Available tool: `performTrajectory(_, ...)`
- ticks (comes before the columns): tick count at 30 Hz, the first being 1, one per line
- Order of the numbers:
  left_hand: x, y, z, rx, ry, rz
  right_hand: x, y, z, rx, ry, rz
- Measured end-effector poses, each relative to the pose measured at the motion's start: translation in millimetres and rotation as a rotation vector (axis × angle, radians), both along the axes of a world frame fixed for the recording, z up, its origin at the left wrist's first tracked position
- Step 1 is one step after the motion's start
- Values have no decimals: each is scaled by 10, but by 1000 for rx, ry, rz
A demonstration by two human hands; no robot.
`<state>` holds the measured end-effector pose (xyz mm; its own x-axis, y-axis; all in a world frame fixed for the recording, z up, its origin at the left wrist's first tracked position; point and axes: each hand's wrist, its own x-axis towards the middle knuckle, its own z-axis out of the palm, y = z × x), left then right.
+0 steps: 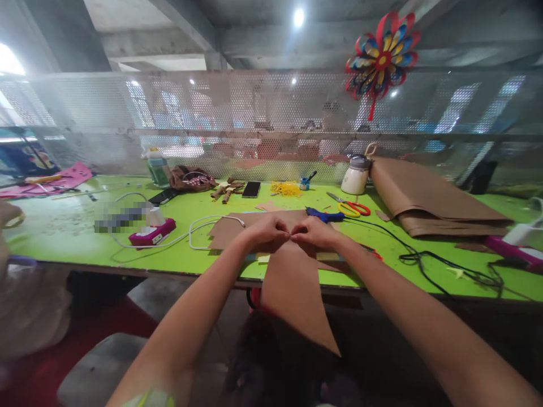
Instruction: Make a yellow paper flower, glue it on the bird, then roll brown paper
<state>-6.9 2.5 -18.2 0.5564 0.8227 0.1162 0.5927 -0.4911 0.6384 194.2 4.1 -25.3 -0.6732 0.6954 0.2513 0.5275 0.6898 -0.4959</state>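
Note:
A piece of brown paper (pixel 294 285) hangs down over the near edge of the table, with its upper end between my hands. My left hand (pixel 270 230) pinches that end with thumb and fingers. Close beside it, my right hand (pixel 314 233) is closed in a pinch on the same end, the fingertips of both hands almost touching. Under and behind my hands lies more brown paper (pixel 227 230). A blue glue gun (pixel 326 215) rests just beyond my right hand, its black cord running off to the right.
Scissors (pixel 352 208), a phone (pixel 251 189), yellow strips (pixel 286 188) and a small blue jar (pixel 304 183) lie farther back. A white flask (pixel 355 175) stands beside folded brown paper (pixel 436 198). A purple power strip (pixel 153 233) with a white cable is at left. A person's sleeve (pixel 31 311) shows far left.

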Motion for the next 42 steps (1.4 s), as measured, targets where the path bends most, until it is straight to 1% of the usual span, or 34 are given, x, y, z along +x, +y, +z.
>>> performTrajectory(5, -60, 64, -55, 46, 38, 11, 70, -4, -34, 22, -20, -44)
performTrajectory(10, -66, 67, -48, 61, 122, -22, 68, -2, -56, 74, -40, -50)
performTrajectory(15, -27, 0, -38, 192, 185, -34, 25, 10, -61, 127, -117, -39)
performTrajectory(19, -32, -28, -83, 254, 191, -21, -30, 5, -46, 173, -166, -6)
performTrajectory(23, -44, -31, -130, 316, 196, -41, -45, -52, -54, 277, -167, 17)
performTrajectory(28, -33, -65, -129, 374, 200, -68, -20, -113, -86, 389, -175, 37)
performTrajectory(31, -23, -92, -119, 389, 211, -62, -9, -118, -71, 397, -215, 30)
performTrajectory(35, -23, -102, -118, 384, 237, -37, 34, -95, -40, 361, -268, 14)
performTrajectory(38, -44, -98, -118, 356, 252, -13, 79, -76, -38, 339, -276, 20)
performTrajectory(42, -80, -109, -97, 344, 238, -23, 108, -66, -44, 330, -279, 32)
